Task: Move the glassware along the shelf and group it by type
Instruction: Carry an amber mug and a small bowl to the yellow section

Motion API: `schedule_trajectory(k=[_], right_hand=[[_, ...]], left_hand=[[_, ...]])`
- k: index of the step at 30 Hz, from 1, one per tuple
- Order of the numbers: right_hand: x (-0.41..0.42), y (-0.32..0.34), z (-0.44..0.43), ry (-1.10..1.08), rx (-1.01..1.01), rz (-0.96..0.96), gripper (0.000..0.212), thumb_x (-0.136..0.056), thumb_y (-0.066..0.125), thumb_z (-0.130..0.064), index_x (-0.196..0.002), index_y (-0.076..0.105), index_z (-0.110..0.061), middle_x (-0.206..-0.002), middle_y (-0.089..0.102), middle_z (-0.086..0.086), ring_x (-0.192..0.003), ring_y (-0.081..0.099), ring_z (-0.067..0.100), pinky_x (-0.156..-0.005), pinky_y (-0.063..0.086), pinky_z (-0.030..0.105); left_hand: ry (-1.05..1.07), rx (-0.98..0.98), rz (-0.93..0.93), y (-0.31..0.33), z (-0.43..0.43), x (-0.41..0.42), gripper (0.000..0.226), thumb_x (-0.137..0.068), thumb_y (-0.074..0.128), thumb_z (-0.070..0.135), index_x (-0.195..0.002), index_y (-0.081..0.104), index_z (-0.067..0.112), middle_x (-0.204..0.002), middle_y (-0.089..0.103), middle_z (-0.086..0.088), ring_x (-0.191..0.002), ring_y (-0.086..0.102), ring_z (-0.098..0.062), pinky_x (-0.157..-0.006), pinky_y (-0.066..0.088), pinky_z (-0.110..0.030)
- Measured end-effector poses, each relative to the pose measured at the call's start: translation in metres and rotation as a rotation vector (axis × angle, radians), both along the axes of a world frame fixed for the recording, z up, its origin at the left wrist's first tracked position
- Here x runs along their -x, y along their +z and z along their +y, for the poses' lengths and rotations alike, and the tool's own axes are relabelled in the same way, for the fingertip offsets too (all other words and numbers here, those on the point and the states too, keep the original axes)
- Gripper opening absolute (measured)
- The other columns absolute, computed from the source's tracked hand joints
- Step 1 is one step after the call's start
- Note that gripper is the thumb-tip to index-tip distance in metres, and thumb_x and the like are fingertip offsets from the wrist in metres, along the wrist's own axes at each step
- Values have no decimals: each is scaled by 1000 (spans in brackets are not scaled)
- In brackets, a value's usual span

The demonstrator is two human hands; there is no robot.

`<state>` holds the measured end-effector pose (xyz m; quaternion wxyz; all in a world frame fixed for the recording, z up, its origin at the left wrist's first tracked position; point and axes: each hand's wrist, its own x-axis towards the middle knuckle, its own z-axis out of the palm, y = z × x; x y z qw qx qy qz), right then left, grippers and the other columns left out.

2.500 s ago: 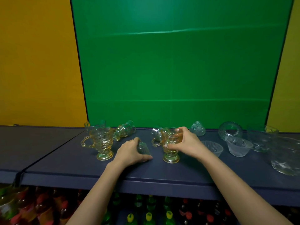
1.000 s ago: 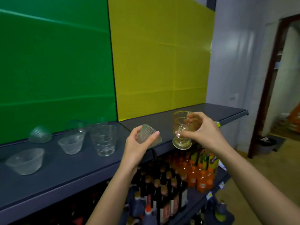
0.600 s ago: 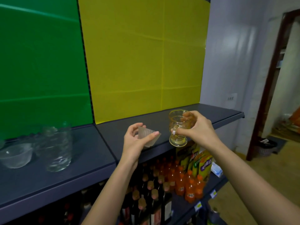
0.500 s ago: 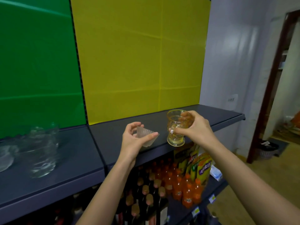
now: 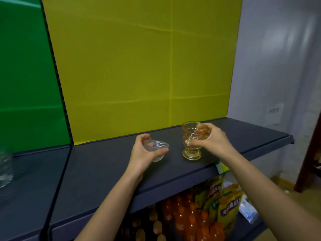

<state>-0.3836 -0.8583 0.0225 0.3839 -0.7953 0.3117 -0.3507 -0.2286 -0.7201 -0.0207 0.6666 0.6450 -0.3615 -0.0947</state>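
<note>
A small clear ribbed glass bowl [image 5: 157, 148] sits upright on the dark shelf [image 5: 107, 171], with my left hand [image 5: 142, 153] wrapped around its left side and base. To its right stands an amber footed glass mug [image 5: 191, 141], its foot resting on the shelf. My right hand [image 5: 211, 139] grips the mug's right side at the handle, fingers curled over the rim. Both pieces stand in front of the yellow back panel.
A clear glass vessel [image 5: 5, 167] is cut off at the far left on the neighbouring shelf section, before the green panel. Below the shelf are orange drink bottles [image 5: 180, 221] and snack bags [image 5: 225, 202]. The shelf ends at the right by a grey wall.
I carried the bowl and the mug rightward from the green section to the yellow one. Both have come down from mid-air onto the shelf, the bowl now turned upright.
</note>
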Motion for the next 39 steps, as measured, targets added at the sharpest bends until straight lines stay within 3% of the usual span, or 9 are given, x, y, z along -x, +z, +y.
schedule_trajectory(k=[4,12,18,24,27,31,34,36,39], right_hand=[[-12,-2,-36,54,20,13,58,-54,86,-27,-103,57,-22,-105,65,-2,-98,62,18,-90,50,38],[-40,-8,-94,209,23,31,58,-49,86,-32,-98,56,-24,-107,67,1,-99,63,20,-92,50,44],[-53,-11,-126,305,49,47,58,-52,86,-31,-100,55,-24,-109,66,2,-101,62,22,-93,49,44],[-57,-18,-142,383,25,49,61,-53,85,-32,-106,56,-20,-111,66,3,-102,62,22,-94,48,43],[-57,-22,-146,410,-2,37,62,-55,83,-35,-108,56,-20,-113,67,2,-103,62,20,-95,47,42],[-54,-23,-148,493,0,105,67,-64,79,-38,-120,49,-19,-122,62,2,-109,58,17,-94,43,32],[-42,-14,-155,588,-16,180,86,-67,78,-35,-137,32,-16,-138,48,1,-115,49,15,-96,37,29],[-30,-6,-160,552,44,113,89,-68,79,-29,-140,28,-15,-144,41,3,-125,44,18,-105,36,35],[-17,6,-155,506,273,-89,60,-73,74,-15,-126,47,-16,-130,54,5,-116,51,18,-103,40,40]], left_hand=[[48,-81,-18,0,-20,0,74,-61,83,17,-123,42,12,-118,51,-4,-105,52,-17,-87,41,-26],[193,-129,13,-7,-51,2,76,-60,82,11,-122,39,12,-117,49,-3,-110,51,-20,-97,42,-31],[301,-157,-1,-7,-68,1,79,-58,83,8,-125,39,9,-118,52,-2,-107,51,-16,-92,39,-25],[390,-262,-56,-11,-75,-2,78,-58,84,14,-123,41,10,-123,53,-7,-112,53,-21,-100,41,-33],[404,-288,-81,-10,-75,1,78,-60,83,14,-125,41,10,-120,53,-5,-110,53,-20,-98,41,-30],[413,-335,-106,-6,-74,9,81,-63,81,11,-130,36,7,-118,48,-2,-106,49,-14,-88,37,-22],[413,-385,-114,-3,-64,17,85,-64,81,14,-133,32,7,-121,46,-1,-107,48,-13,-89,40,-23],[453,-423,-190,-1,-49,23,79,-66,80,19,-131,36,9,-121,49,-2,-106,52,-16,-92,45,-30],[616,-521,-474,4,-20,36,48,-76,71,28,-117,50,15,-112,58,2,-100,57,-16,-89,48,-37]])
